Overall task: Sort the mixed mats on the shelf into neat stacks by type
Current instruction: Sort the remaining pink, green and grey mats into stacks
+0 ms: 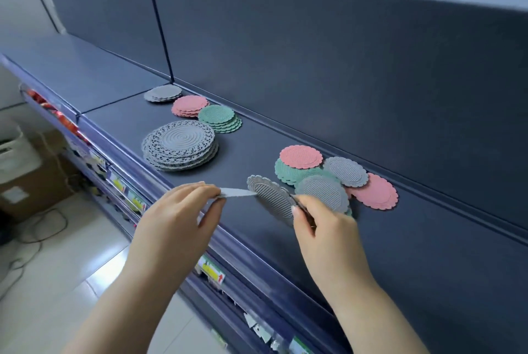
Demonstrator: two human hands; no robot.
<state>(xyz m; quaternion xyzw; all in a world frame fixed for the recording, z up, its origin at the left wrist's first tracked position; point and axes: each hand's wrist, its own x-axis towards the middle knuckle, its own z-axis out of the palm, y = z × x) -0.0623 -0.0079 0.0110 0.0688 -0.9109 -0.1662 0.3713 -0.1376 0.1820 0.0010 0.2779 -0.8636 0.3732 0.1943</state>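
Mats (371, 191) lie mixed and overlapping on the shelf (428, 239), near its back wall. Your right hand (323, 228) pinches a tilted grey ribbed mat (271, 199) at the pile's edge. Your left hand (183, 211) pinches another grey mat (237, 193), seen edge-on. Neat stacks (180, 148) sit farther left.

- left hand (177, 211): bare, slim fingers (197, 191), forearm (137, 282) bare down to the frame's bottom edge
- right hand (323, 228): bare, forearm bare likewise, thumbnail (297, 210) short and plain
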